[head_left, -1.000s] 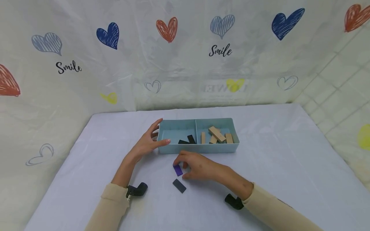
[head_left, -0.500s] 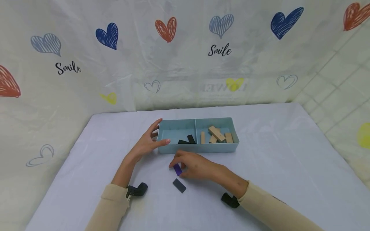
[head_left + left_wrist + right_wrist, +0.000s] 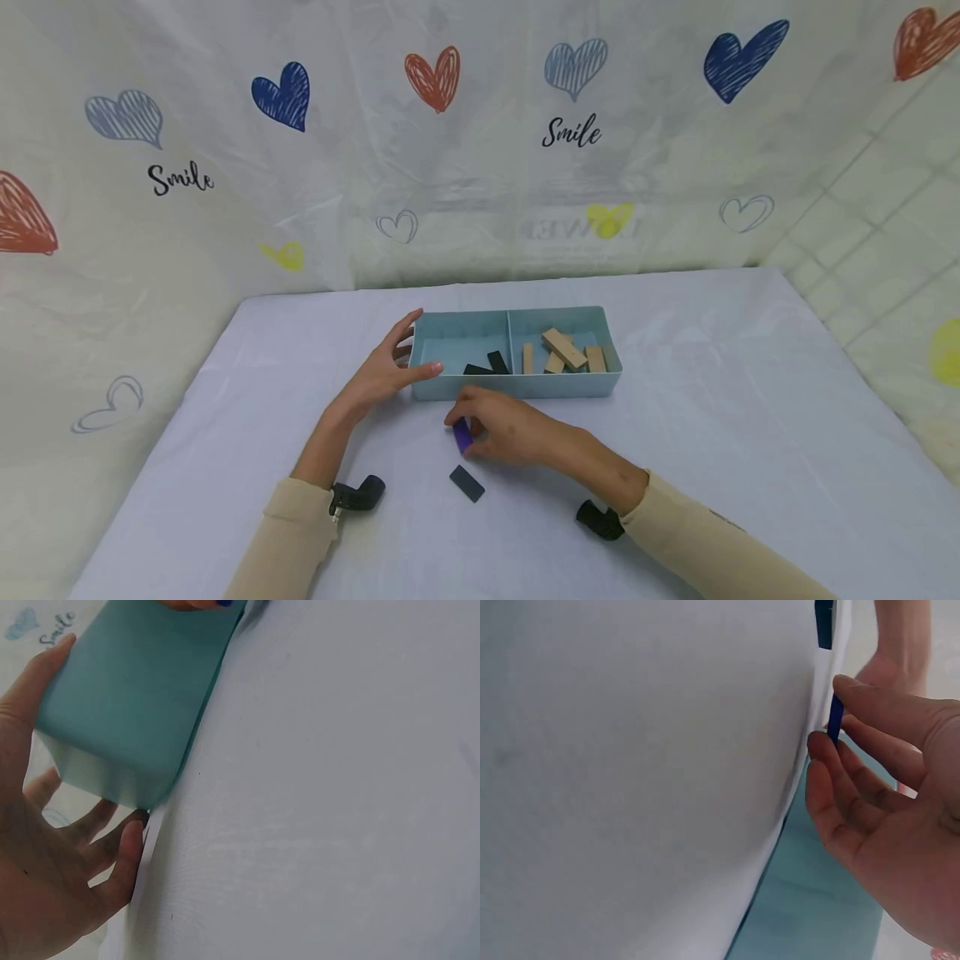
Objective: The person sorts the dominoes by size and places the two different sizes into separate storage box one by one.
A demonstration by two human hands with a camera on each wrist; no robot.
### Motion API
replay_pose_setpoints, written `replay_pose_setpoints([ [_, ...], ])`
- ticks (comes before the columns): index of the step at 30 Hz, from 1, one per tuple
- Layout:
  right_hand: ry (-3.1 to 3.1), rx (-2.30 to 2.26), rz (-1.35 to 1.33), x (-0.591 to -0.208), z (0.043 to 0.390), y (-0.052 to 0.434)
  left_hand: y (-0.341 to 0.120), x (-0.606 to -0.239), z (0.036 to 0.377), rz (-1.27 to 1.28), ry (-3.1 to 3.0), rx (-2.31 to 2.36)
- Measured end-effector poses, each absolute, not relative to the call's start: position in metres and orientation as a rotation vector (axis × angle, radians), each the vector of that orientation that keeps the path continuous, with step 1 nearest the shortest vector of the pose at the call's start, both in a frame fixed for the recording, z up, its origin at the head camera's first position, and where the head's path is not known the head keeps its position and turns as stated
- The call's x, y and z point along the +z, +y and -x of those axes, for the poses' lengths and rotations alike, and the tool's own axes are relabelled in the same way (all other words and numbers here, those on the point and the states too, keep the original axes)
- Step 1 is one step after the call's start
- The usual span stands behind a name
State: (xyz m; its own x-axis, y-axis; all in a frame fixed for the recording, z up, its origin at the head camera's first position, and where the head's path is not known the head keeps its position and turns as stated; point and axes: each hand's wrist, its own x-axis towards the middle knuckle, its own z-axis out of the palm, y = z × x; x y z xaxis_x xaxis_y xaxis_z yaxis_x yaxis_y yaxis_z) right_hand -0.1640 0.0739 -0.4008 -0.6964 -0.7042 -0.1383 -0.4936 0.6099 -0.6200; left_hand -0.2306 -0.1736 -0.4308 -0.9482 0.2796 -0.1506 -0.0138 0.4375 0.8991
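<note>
The purple block is pinched edge-up in the right hand, just in front of the blue tray, so it looks freshly picked and not yet sorted. One dark block lies on the worktop, likely left to do. The left hand, fingers spread, braces the tray's left end; dark blocks and wooden blocks already fill separate compartments.

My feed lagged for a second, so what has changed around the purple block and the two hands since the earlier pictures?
The right hand has tipped the small purple rectangular block up off the white cloth-covered table and now pinches it on edge between thumb and fingertips. Unchanged: the left hand rests against the left end of the light blue two-compartment plastic tray, and the flat black rectangular block lies on the table.
</note>
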Motion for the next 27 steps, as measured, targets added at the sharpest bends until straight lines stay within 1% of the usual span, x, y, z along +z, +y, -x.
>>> replay_pose_setpoints([
  [9,2.491,-0.939,1.001,-0.384,0.165,0.08,-0.172,-0.429,0.23,-0.228,2.405,1.526],
  [14,2.513,-1.023,1.032,-0.38,0.168,0.083,-0.172,-0.43,0.229,-0.212,2.405,1.529],
  [27,2.539,-1.161,1.016,-0.372,0.172,0.09,-0.172,-0.429,0.229,-0.22,2.413,1.514],
])
